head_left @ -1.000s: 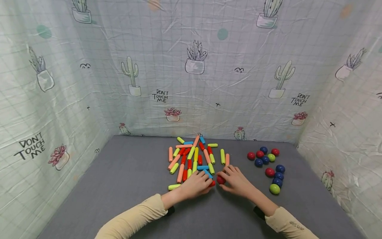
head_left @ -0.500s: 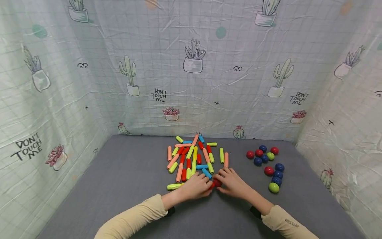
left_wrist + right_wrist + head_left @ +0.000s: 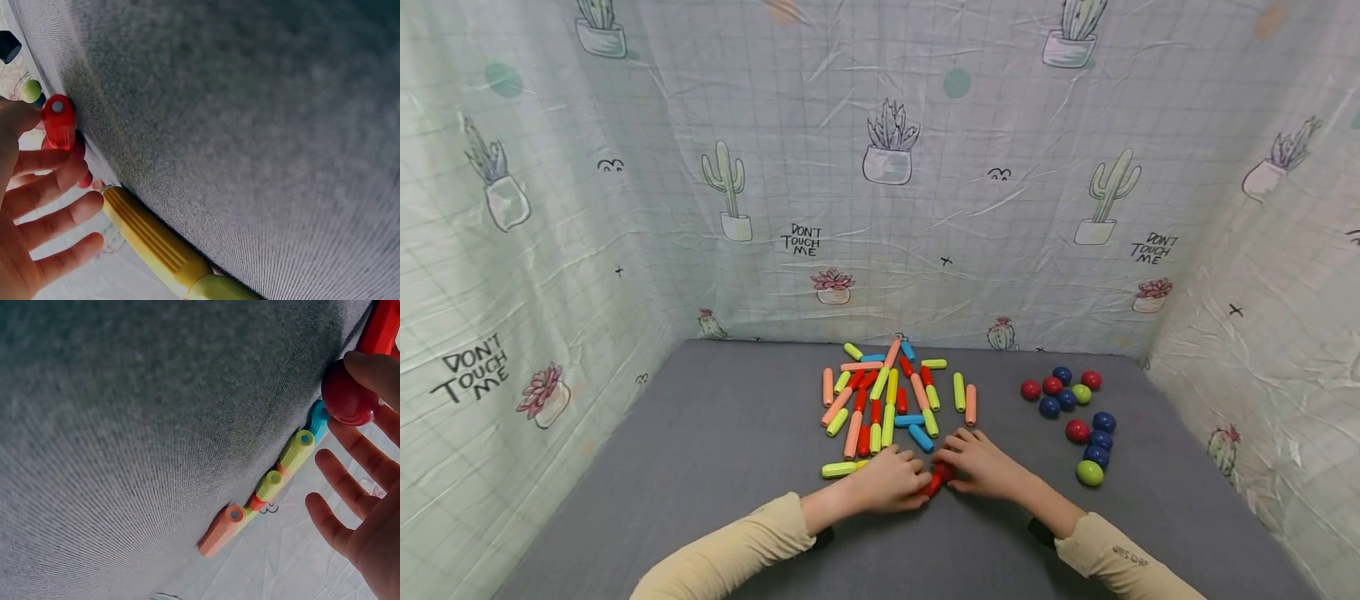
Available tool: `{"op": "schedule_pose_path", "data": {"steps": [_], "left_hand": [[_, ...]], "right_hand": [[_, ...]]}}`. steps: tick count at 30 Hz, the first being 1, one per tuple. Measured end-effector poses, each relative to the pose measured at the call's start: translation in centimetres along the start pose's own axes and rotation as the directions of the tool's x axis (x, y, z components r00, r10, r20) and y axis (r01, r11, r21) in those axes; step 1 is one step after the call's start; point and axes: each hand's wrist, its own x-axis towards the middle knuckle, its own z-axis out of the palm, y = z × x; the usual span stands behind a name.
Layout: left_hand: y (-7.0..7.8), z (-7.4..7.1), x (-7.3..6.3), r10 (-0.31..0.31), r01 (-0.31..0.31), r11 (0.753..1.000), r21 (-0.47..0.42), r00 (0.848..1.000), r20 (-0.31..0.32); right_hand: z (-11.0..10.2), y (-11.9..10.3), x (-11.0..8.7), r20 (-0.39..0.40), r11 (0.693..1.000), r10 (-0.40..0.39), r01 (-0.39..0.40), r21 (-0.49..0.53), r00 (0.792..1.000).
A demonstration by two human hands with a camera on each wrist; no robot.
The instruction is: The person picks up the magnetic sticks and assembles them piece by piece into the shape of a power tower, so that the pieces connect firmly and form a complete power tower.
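My left hand [image 3: 891,481] pinches a short red plastic rod [image 3: 59,124] between thumb and index finger, the other fingers spread apart. My right hand [image 3: 983,465] holds a dark red ball [image 3: 349,394] between thumb and fingers. In the head view the ball and the red rod [image 3: 931,486] meet end to end just above the grey cloth, partly covered by the fingertips. Close to the left hand lies a yellow rod [image 3: 150,234] joined to a yellow-green one. A blue rod [image 3: 921,437] lies just beyond both hands.
Several coloured rods [image 3: 892,387] lie in a cluster at the middle back of the grey table [image 3: 715,425]. Blue, red and green balls [image 3: 1100,442] sit in groups at the right. A cactus-patterned curtain [image 3: 955,208] encloses the back and sides.
The right hand has moved left, bringing the red ball against the red rod. Both hands have then drawn slightly toward me, uncovering the blue rod.
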Motion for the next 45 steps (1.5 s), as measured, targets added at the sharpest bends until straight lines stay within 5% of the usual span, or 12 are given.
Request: {"op": "schedule_pose_path", "data": {"steps": [9,17,29,37,45], "left_hand": [[-0.3,0.0,-0.1,0.051,-0.051,0.999,0.007,0.999,-0.013],[-0.5,0.0,0.2,0.047,-0.043,0.997,0.056,0.996,-0.073],[-0.9,0.6,0.7,0.053,-0.053,0.999,-0.002,0.996,-0.067],[-0.8,0.6,0.6,0.077,-0.076,0.997,0.004,0.996,-0.047],[-0.8,0.3,0.2,0.068,-0.067,0.997,0.032,0.997,-0.04]], "right_hand": [[0.2,0.1,0.1,-0.035,0.999,-0.017,0.018,0.03,0.999],[0.1,0.3,0.1,0.013,0.991,0.062,-0.063,0.118,0.998],[0.3,2.5,1.5,-0.11,0.996,0.086,-0.084,0.019,0.99],[0.8,4.1,2.9,-0.101,0.992,0.122,-0.125,-0.027,0.987],[1.4,4.7,3.8,-0.085,0.996,0.056,-0.061,-0.057,0.995]]}}
